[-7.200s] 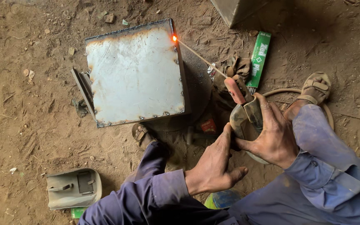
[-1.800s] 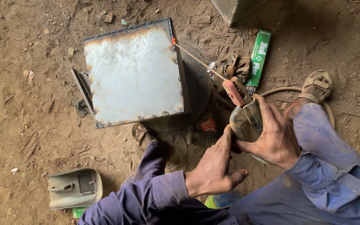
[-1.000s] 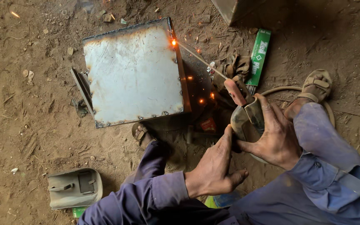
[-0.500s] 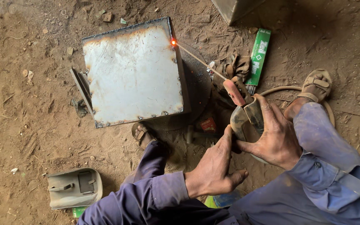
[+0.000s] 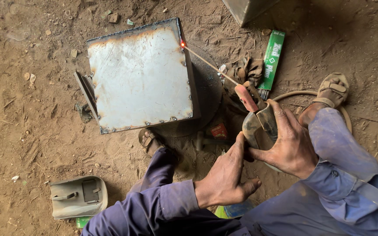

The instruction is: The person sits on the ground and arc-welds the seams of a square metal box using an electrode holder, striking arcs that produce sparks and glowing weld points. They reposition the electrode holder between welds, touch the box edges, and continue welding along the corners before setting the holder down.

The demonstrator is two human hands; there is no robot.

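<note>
My right hand (image 5: 287, 144) is wrapped around the grey holder (image 5: 261, 126) of the welding tool, fingers curled over its top and the thumb pressing in from the left, so it is closed firmly on it. The wrist is bent inward and the blue sleeve (image 5: 351, 183) runs off to the near right. My left hand (image 5: 226, 177) sits just beside it, fingers partly curled and half open; its fingertips touch the lower left edge of the same holder, bracing rather than clasping it. That forearm comes in from the near edge in a purple sleeve (image 5: 154, 209).

From the holder a red clamp (image 5: 246, 97) grips a thin welding rod (image 5: 208, 65), which slants up and to the left. Its tip glows orange where it meets the far right corner of the metal box (image 5: 141, 76).

The box lies on the dirt floor (image 5: 27, 109), its flat pale top facing me, with rusty brown scorching along the edges and small weld dots around the rim.

A green packet of rods (image 5: 271, 61) lies to the right of the box, and a grey face shield (image 5: 78, 196) rests at the near left.
</note>
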